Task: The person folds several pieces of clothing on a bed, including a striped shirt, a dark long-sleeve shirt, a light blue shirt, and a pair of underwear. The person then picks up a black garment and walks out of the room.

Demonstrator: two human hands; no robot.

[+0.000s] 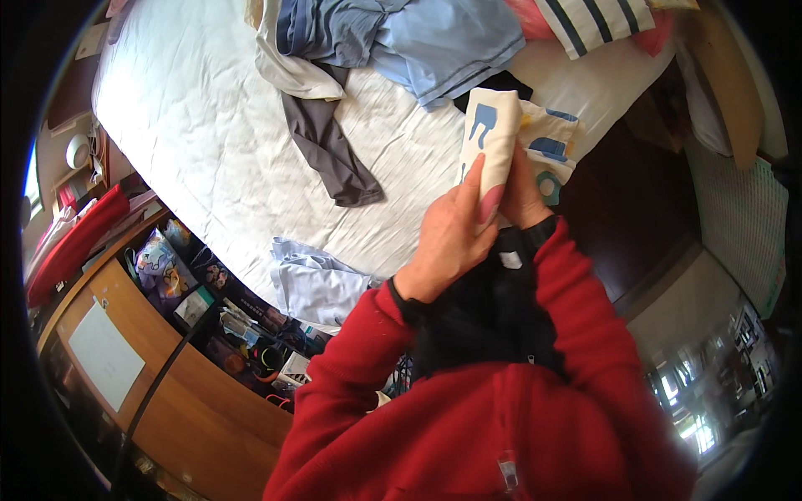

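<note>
Over wrinkled white bedsheet [200,108], grips part-folded cream-and-blue cloth [499,125] in left hand [451,238] and right hand [525,196]. Leaves pale-blue garment [309,280] crumpled.

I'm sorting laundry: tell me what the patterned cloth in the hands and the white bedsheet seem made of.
Patterned cloth: woven or knit fabric, possibly cotton; matte, with soft rounded folds.
White bedsheet: thin-looking fabric, perhaps a cotton blend; fine creases, faint sheen.

One left hand [447,242] and one right hand [525,194] are seen. At least one patterned cloth [499,134] is shown. One bed [217,142], one cloth with three dark stripes [596,23], one white paper sheet [106,356] and one red jacket [418,434] are counted.
</note>
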